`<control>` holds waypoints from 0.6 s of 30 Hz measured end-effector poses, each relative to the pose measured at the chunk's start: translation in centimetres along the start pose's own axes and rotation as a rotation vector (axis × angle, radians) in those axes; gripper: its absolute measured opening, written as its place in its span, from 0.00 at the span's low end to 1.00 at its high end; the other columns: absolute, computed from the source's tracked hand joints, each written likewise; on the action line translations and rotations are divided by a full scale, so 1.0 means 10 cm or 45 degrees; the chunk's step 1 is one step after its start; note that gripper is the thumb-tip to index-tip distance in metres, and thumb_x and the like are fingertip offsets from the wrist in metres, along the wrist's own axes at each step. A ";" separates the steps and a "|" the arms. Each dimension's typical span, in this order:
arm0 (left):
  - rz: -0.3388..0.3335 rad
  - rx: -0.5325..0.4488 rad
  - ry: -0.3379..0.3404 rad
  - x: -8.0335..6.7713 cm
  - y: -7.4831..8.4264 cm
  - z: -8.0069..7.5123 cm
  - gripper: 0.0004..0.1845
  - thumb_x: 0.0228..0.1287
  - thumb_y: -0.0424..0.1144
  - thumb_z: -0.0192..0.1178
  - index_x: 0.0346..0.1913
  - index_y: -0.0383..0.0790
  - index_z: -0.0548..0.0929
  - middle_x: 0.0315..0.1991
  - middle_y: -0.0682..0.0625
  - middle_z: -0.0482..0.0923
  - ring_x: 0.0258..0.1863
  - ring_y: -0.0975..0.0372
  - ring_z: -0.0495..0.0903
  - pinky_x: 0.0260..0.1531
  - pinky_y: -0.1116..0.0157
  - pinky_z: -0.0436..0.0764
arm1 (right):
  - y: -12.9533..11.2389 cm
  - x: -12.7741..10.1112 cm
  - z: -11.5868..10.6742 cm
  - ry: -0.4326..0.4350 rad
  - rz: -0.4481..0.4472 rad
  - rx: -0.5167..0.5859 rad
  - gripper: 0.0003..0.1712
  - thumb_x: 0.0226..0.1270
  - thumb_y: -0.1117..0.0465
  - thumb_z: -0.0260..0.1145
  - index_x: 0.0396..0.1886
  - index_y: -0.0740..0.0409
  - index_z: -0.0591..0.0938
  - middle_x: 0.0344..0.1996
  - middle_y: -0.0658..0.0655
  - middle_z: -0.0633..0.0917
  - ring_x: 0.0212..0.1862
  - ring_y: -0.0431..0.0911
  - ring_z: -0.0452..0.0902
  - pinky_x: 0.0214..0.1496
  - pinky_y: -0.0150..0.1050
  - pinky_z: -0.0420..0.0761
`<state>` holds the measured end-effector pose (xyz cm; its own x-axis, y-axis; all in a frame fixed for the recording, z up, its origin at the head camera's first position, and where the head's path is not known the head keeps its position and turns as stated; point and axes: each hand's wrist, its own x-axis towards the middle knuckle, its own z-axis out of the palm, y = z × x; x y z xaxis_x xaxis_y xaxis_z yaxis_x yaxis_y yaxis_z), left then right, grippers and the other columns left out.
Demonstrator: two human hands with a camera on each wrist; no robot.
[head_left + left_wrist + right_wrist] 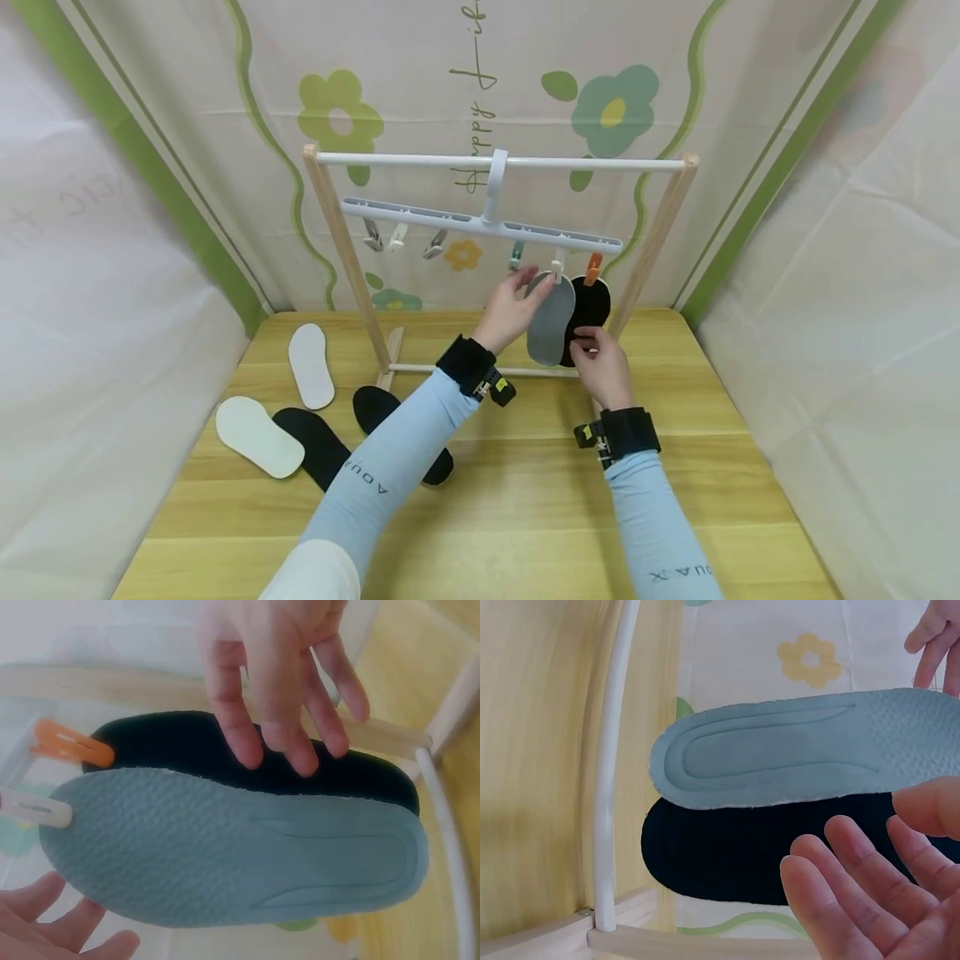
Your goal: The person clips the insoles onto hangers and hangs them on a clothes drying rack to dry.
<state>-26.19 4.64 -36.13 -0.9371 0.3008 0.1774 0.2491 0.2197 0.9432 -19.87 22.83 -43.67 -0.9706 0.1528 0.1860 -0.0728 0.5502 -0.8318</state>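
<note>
Head view: grey insole (550, 321) just clipped beside black insole (589, 307), left hand (508, 310) and right hand (600, 363) fingers apart, loose; next, probably grab table insole (258, 435) at 8 o'clock.

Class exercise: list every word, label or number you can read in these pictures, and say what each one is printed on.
"AQUA" on the left sleeve, seen upside down.
"AQUA X" on the right sleeve, also upside down.
"Happy", plus further cursive words that cannot be read, on the flowered backdrop.
Faint pink lettering on the left side sheet: too blurred to read.
</note>
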 end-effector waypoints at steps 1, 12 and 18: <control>-0.001 0.005 0.002 0.00 0.00 0.00 0.38 0.69 0.63 0.55 0.73 0.43 0.67 0.70 0.45 0.67 0.70 0.57 0.65 0.66 0.57 0.67 | 0.01 -0.01 -0.01 -0.001 0.000 0.001 0.17 0.75 0.58 0.59 0.59 0.60 0.77 0.48 0.63 0.84 0.48 0.57 0.81 0.47 0.51 0.80; -0.026 0.004 0.017 0.02 -0.06 0.01 0.37 0.70 0.62 0.55 0.73 0.43 0.66 0.71 0.45 0.66 0.71 0.55 0.62 0.68 0.54 0.64 | 0.13 -0.09 -0.11 0.006 0.027 0.023 0.18 0.76 0.59 0.58 0.60 0.62 0.76 0.51 0.64 0.82 0.54 0.58 0.78 0.53 0.53 0.79; -0.058 -0.006 0.025 -0.01 -0.09 0.00 0.39 0.70 0.61 0.56 0.74 0.42 0.65 0.72 0.45 0.65 0.72 0.55 0.60 0.69 0.55 0.63 | 0.18 -0.16 -0.15 0.026 0.026 0.031 0.19 0.75 0.60 0.58 0.60 0.64 0.76 0.50 0.65 0.83 0.53 0.58 0.79 0.53 0.53 0.79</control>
<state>-26.31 4.38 -36.96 -0.9520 0.2722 0.1397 0.2048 0.2280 0.9519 -18.12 24.79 -44.67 -0.9671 0.1806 0.1794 -0.0589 0.5269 -0.8479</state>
